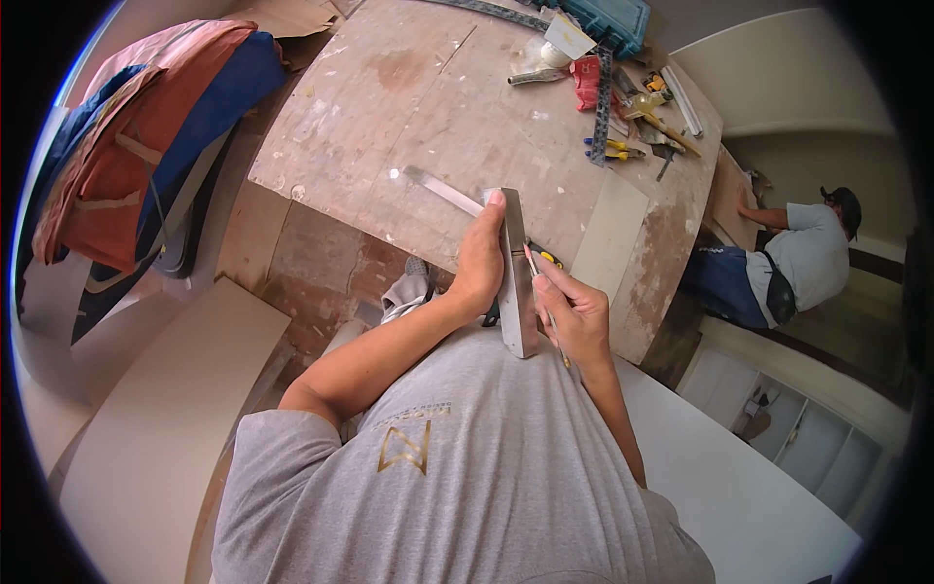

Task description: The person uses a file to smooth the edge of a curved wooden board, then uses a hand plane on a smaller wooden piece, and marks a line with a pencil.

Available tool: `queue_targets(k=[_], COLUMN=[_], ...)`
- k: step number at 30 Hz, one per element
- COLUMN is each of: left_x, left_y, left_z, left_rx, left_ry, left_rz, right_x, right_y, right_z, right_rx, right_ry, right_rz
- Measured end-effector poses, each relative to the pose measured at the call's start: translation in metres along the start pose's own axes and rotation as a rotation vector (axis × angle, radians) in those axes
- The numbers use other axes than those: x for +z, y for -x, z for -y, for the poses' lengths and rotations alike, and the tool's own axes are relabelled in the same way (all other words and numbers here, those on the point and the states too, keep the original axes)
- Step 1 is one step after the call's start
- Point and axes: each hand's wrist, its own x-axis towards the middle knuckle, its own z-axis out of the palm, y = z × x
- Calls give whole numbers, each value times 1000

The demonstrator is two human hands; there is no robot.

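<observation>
My left hand point(479, 261) is closed round a grey metal bar point(518, 302), which stands lengthwise in front of my body at the table's near edge. A thin flat metal strip point(440, 189) sticks out to the left from behind that hand, over the tabletop. Whether it joins the bar is hidden. In my right hand point(576, 313) a slim pencil point(534, 265) is pinched, its upper end against or close to the bar's right side, near a dark line across the bar. Just beyond the right fingers, a small yellow and black object point(551, 259) is partly hidden.
The worn wooden table point(379, 117) carries pliers point(615, 150), a hammer point(671, 133), a red packet point(586, 83) and a teal case point(613, 21) at its far right. A pale board point(610, 224) lies to the right. Another person point(798, 253) works at right. Draped cloths point(146, 146) hang left.
</observation>
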Motion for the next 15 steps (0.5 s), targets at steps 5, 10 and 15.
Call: queue_targets(k=[5,10,15], left_x=[-4,-8,-9], left_y=[-2,-3,-7], left_z=[5,6,11], left_rx=[-1,8,24], left_ry=[-15,-60,-23], left_rz=[23,42,67], right_x=[3,4,11], right_y=[-2,-8,-13], right_z=[3,-2,9], right_rx=[-14,-220,-476], right_ry=[145,346,624], right_rz=[-24,-40,-92])
